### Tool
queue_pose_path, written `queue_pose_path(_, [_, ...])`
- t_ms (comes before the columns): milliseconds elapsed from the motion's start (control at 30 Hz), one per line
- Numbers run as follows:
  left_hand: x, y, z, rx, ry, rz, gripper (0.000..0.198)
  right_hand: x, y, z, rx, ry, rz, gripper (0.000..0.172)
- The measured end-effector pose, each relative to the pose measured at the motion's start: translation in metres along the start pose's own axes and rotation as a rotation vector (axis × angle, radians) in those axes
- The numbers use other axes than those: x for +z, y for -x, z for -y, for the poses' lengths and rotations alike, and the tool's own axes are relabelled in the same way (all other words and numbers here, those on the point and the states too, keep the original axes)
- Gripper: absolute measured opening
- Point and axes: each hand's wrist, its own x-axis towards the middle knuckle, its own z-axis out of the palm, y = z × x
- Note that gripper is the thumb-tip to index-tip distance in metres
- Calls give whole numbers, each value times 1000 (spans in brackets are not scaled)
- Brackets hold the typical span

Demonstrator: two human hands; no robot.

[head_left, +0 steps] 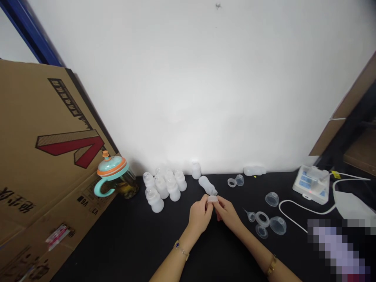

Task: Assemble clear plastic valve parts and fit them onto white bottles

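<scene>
The left hand (200, 214) and the right hand (227, 213) meet at the centre, both grips closed on a small translucent silicone piece (212, 199) held up between their fingertips. Just beyond it, a frosted white plastic bottle (207, 185) lies on its side, its long axis slanting back and leftward, on the matte black tabletop (117, 246) before a plain white wall (188, 86)

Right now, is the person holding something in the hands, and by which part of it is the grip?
Yes. The left hand and the right hand together pinch a small translucent plastic piece by its opposite sides. The fingers hide much of it, so its exact kind cannot be told.
</scene>
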Motion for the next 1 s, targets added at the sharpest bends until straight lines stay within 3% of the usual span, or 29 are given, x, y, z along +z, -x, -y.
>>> queue_pose_path(467, [-6, -4, 3, -82, -202, 35, 20, -3, 1, -1, -47, 245, -90, 14])
queue_pose_path(600, [-5, -3, 4, -49, -210, 26, 19, -2, 0, -3, -47, 273, -99, 21])
queue_pose_path(767, [-3, -4, 6, -11, -83, 26, 27, -1, -1, -4, -23, 141, -69, 30])
queue_pose_path(1000, [-3, -5, 6, -47, -85, 23, 26, -1, -1, -3, -40, 183, -83, 26])
